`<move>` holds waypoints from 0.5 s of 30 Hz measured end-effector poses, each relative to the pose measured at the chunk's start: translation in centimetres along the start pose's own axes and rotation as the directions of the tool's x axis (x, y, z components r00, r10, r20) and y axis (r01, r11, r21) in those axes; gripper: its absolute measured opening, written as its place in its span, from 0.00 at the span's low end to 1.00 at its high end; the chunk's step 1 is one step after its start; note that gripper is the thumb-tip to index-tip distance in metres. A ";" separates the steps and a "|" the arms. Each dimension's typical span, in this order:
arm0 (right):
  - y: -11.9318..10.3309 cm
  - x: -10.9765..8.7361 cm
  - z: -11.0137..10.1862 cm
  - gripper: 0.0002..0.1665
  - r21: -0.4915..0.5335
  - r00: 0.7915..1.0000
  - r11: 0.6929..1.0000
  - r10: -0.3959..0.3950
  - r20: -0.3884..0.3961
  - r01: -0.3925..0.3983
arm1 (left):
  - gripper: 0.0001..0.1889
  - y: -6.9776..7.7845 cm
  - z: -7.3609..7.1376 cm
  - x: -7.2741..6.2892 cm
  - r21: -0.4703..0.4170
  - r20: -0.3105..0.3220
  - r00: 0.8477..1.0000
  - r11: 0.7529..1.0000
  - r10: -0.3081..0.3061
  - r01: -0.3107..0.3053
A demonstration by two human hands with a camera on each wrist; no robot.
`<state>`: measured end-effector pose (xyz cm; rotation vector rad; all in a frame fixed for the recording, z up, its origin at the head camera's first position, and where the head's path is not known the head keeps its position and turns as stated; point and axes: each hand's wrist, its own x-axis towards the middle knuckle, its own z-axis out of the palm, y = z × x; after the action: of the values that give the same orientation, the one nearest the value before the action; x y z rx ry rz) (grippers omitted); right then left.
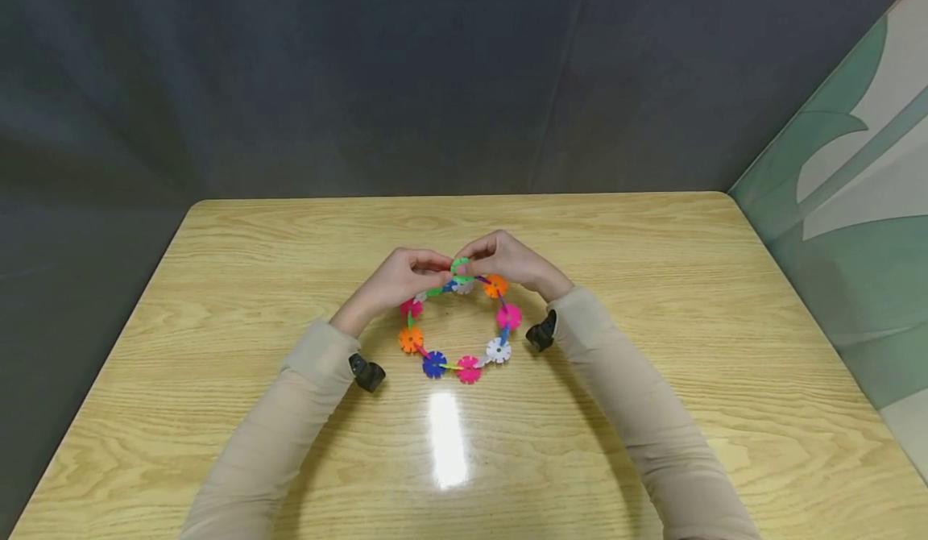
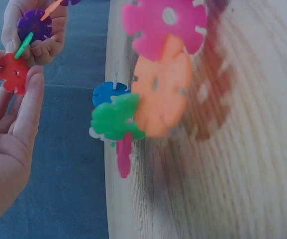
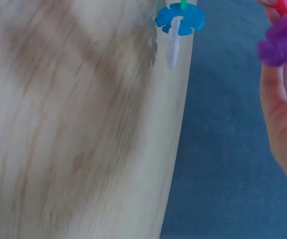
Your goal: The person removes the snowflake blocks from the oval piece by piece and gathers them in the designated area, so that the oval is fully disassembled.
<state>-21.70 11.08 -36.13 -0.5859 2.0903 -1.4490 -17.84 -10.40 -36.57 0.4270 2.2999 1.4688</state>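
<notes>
A loop of notched plastic flower discs, slotted edge to edge in many colours, lies in the head view between the two hands. At its far side my left hand (image 1: pixel 402 276) and right hand (image 1: pixel 507 262) meet, fingertips pinching the chain near a green disc (image 1: pixel 460 268). In the left wrist view the left hand's thumb and fingers hold a red disc (image 2: pixel 13 73), and the right hand is at a purple disc (image 2: pixel 35 25) linked to it by a thin green disc (image 2: pixel 24 46). The right wrist view shows a purple disc (image 3: pixel 281 45) at the right hand (image 3: pixel 285 107), fingertips partly cut off.
A wood-grain table (image 1: pixel 616 443) lies underneath, with a bright reflection near the front. A dark cloth (image 1: pixel 435 81) stands behind its far edge. A green and white patterned panel (image 1: pixel 855 201) is at the right. Small black cameras (image 1: pixel 368 373) sit on both wrists.
</notes>
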 end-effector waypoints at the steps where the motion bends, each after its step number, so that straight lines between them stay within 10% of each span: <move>1: 0.0 0.0 0.0 0.13 -0.002 1.000 1.000 0.008 -0.016 -0.008 | 0.19 0.0 -0.1 -0.1 -0.005 -0.010 1.000 1.000 -0.009 0.009; 15: 0.9 -0.7 -1.2 0.13 0.039 0.994 0.998 0.046 -0.095 -0.042 | 0.27 -1.7 -2.0 -0.6 -0.159 -0.160 0.977 0.980 -0.142 0.116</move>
<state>-21.96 12.67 -36.55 -0.4612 2.1311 -1.5150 -18.38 -12.95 -37.22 0.1100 2.2766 1.6530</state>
